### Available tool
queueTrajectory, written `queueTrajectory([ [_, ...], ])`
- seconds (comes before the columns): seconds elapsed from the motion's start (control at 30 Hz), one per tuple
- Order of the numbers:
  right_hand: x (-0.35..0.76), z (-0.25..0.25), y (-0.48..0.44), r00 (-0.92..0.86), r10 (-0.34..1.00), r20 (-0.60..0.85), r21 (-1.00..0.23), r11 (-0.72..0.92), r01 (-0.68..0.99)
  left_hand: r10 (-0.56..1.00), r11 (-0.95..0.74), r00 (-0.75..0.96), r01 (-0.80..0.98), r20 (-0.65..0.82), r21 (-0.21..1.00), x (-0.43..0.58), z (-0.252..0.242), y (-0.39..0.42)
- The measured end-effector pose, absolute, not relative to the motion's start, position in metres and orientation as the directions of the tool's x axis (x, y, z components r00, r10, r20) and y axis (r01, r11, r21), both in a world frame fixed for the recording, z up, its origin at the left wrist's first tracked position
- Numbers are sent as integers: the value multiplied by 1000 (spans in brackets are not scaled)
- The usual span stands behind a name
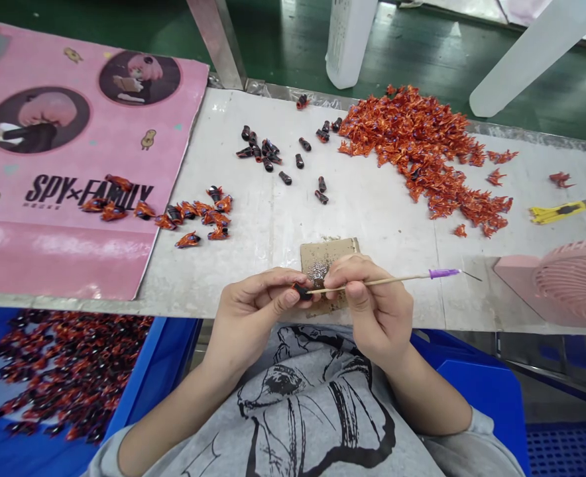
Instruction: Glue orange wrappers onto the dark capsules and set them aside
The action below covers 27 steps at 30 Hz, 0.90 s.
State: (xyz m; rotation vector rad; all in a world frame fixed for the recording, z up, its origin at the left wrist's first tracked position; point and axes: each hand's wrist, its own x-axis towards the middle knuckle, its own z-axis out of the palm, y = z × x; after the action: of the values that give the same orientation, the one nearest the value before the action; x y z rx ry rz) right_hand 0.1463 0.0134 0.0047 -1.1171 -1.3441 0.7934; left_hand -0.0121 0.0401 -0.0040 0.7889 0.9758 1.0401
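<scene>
Our left hand (253, 301) pinches a small black tube piece (301, 291); our right hand (367, 298) pinches a thin wooden purple-tipped stick (397, 280), poking it from 3 o'clock.

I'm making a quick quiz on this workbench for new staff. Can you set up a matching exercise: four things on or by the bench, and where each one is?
Things:
1. big orange pile
2. yellow utility knife
3. blue bin
4. thin stick

Places:
A. below the bench's front edge, at the left
B. far right of the bench, near the pink fan
C. pinched in the right hand, its tip at the small dark piece in the left hand
D. back of the bench, right of centre

Pairs: 1-D, 2-B, 3-A, 4-C
</scene>
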Motion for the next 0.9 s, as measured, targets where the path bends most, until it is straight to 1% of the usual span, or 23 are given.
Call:
queueTrajectory([
  [0.1, 149, 3, 13, 128, 933, 337, -939, 322, 123, 948, 308, 190, -329, -257, 893, -12, -4, 40],
  [0.2, 153, 0, 12, 143, 925, 351, -931, 330, 155, 948, 304, 197, -326, -250, 895, -12, -4, 39],
  [0.23, 155, -1, 13, 144, 921, 363, -922, 333, 196, 948, 303, 197, -321, -250, 897, -13, -4, 39],
  [0.3, 160, -5, 14, 112, 914, 391, -879, 334, 340, 951, 297, 186, -311, -248, 903, -13, -4, 39],
  [0.4, 166, -10, 17, -11, 916, 401, -757, 338, 560, 957, 277, 171, -316, -232, 907, -13, -5, 39],
  [0.47, 169, -12, 17, -51, 913, 404, -718, 352, 600, 961, 264, 170, -325, -218, 908, -13, -6, 39],
  [0.53, 168, -10, 15, -5, 900, 435, -751, 366, 549, 963, 254, 175, -326, -206, 910, -12, -6, 38],
  [0.63, 164, -5, 11, 112, 855, 506, -820, 436, 371, 963, 248, 185, -317, -197, 915, -11, -6, 37],
  [0.7, 160, -2, 10, 135, 826, 548, -820, 497, 284, 963, 246, 188, -305, -195, 920, -11, -7, 35],
  [0.77, 156, -1, 9, 113, 813, 572, -806, 530, 266, 964, 242, 184, -288, -194, 926, -11, -7, 34],
  [0.9, 151, -2, 10, 67, 801, 595, -775, 550, 310, 969, 217, 172, -266, -175, 939, -12, -6, 32],
])
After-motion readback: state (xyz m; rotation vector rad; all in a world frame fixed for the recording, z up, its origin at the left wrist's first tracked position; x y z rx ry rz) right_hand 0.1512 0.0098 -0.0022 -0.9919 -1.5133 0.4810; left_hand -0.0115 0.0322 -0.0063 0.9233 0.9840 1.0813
